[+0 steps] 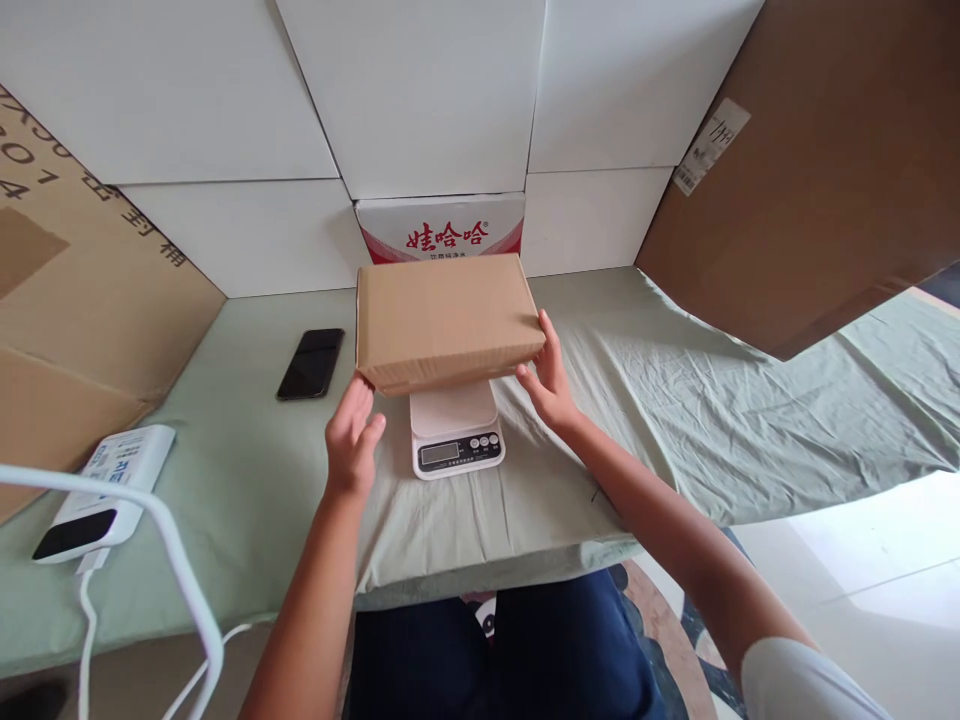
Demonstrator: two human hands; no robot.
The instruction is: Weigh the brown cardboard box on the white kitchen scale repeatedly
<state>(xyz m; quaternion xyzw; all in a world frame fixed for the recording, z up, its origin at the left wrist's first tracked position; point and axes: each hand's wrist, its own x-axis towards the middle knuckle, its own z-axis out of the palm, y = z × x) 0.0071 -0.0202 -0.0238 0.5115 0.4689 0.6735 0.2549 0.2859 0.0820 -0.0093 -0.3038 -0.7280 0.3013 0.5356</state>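
Note:
A closed brown cardboard box is over a white digital kitchen scale, hiding the back of its platform. The box sits slightly askew; whether it rests on the platform cannot be made out. At the box's lower left corner is my left hand, fingers against the underside and thumb held away from it. My right hand grips the right end, with fingers along the side and the thumb near the bottom edge. The scale's small grey display and its buttons face me; no digits are readable.
Left of the box lies a black phone on the green cloth. A white power bank with a cable is at far left. White panels, a printed carton and large cardboard sheets enclose the back and sides.

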